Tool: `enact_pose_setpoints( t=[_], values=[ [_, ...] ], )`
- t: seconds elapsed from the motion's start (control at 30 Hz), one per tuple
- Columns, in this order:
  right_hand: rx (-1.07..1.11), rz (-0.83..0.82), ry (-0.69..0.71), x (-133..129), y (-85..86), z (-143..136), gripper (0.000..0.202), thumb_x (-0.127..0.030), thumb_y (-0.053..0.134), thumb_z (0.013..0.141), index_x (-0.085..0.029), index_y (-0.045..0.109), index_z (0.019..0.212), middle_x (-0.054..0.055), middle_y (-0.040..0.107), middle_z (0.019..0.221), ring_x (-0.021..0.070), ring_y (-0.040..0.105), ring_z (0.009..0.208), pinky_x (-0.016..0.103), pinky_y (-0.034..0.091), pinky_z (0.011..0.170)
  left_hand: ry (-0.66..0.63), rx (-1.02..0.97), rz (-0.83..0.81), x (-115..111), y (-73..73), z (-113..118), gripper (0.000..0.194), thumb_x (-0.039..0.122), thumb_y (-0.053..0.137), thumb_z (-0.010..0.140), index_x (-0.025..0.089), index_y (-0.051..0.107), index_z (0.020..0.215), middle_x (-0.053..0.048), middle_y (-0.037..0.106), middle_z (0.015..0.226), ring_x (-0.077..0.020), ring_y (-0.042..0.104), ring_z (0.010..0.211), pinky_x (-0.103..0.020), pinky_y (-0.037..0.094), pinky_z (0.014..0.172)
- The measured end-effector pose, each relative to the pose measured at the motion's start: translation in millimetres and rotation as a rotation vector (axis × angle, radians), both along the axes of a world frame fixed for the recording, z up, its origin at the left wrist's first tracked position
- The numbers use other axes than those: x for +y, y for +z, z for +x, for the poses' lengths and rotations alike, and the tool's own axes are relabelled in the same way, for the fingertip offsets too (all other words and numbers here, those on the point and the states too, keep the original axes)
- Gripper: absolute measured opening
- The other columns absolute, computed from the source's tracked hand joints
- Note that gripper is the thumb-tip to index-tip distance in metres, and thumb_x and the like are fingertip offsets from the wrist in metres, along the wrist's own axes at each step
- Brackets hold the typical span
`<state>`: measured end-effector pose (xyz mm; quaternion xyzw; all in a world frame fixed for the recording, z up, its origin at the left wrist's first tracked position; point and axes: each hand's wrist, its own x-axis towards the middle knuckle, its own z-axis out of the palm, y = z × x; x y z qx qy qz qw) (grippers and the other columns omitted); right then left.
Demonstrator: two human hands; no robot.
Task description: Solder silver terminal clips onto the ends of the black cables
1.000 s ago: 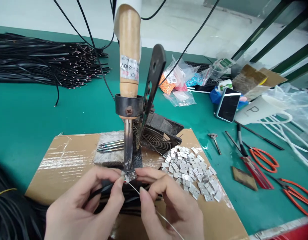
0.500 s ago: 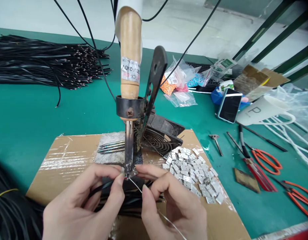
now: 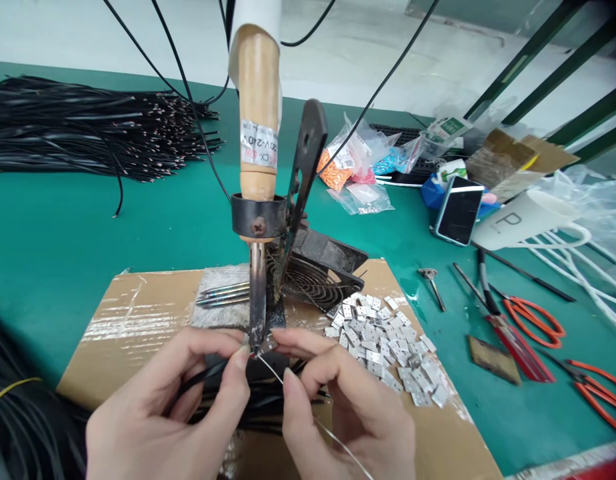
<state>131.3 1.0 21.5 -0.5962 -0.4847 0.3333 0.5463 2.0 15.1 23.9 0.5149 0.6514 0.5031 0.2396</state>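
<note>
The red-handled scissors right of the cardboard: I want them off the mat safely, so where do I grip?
Take the red-handled scissors by the red loops, reaching from the right; the dark blades point away toward the upper left, and the loops lie nearest that side.

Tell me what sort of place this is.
Most likely an electronics assembly bench: a mounted soldering iron stands over the hands, a pile of small circuit boards lies on cardboard, and bundles of cut black wires cover the green table.

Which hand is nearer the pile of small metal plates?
Right. The right hand sits just beside the pile of small metal plates, at its left edge. The left hand is farther off, past the soldering iron.
</note>
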Motion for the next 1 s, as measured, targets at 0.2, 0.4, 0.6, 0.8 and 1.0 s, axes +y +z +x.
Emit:
enact_pose_setpoints(
  t=[0.2,0.4,0.6,0.8,1.0],
  values=[
    [-0.025,0.037,0.010,1,-0.8,2,0.022,-0.012,0.066,0.088,-0.027,0.060,0.073,0.000,0.087,0.107,0.0230,0.084,0.095,0.037,0.064,0.083,0.007,0.002,0.014,0,-1.6,1,0.007,0.025,0.078,0.082,0.031,0.075,0.080,0.013,0.080,0.077,-0.0052,0.079,0.061,-0.003,0.060,0.070],
    [-0.054,0.075,0.008,4,1.6,6,0.023,-0.008,0.067,0.084,-0.026,0.061,0.071,-0.002,0.088,0.102,0.0183,0.085,0.088,0.029,0.066,0.082,-0.003,0.008,0.002,2,0.5,3,0.009,0.024,0.077,0.081,0.032,0.074,0.078,0.015,0.079,0.075,-0.0040,0.078,0.059,-0.003,0.059,0.070],
    [-0.080,0.126,0.061,6,2.8,7,0.024,-0.004,0.068,0.083,-0.026,0.063,0.073,-0.006,0.087,0.102,0.0134,0.085,0.088,0.021,0.065,0.080,0.014,-0.009,0.015,-3,-2.3,0,0.006,0.025,0.077,0.082,0.030,0.075,0.079,0.011,0.081,0.076,-0.0073,0.080,0.059,-0.006,0.061,0.068],
    [-0.029,0.076,-0.051,5,1.1,-2,0.022,-0.011,0.066,0.084,-0.026,0.061,0.070,-0.008,0.086,0.098,0.0116,0.083,0.087,0.022,0.061,0.083,-0.011,-0.005,0.010,-1,-2.4,2,0.008,0.025,0.076,0.083,0.031,0.075,0.079,0.014,0.081,0.076,-0.0054,0.079,0.060,-0.005,0.061,0.070],
    [0.013,0.215,-0.036,10,-1.1,-3,0.023,-0.007,0.070,0.084,-0.025,0.065,0.071,-0.001,0.087,0.092,0.0159,0.083,0.078,0.023,0.065,0.071,0.019,0.013,-0.001,0,-2.5,2,0.005,0.028,0.078,0.081,0.029,0.075,0.078,0.009,0.081,0.076,-0.0089,0.079,0.058,-0.008,0.062,0.066]
  ],
)
